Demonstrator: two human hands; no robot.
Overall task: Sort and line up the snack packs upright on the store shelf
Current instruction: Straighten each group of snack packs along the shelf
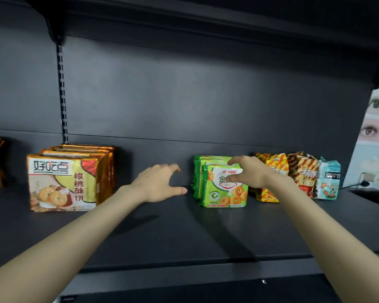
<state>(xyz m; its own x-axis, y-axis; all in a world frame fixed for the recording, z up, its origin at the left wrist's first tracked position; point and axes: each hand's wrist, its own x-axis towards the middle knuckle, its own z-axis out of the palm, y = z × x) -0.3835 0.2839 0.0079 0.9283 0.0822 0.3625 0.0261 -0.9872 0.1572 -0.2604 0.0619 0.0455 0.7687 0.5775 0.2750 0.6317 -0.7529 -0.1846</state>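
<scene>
Fingers (234,160) of my right hand (247,173) curled over the front glossy green plastic biscuit pack (225,193), centre-right of frame; my left hand (160,182) hung spread wide, empty, just left. I judged it mid-straightening; next needs squaring it upright.

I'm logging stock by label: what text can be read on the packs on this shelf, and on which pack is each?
"好吃点": across the top of the front orange pack.
"核桃酥饼": down that pack's right side.
"金": on the front green pack; the rest is behind the right hand.
On the striped packs and the teal pack the print is too blurred to read.
</scene>
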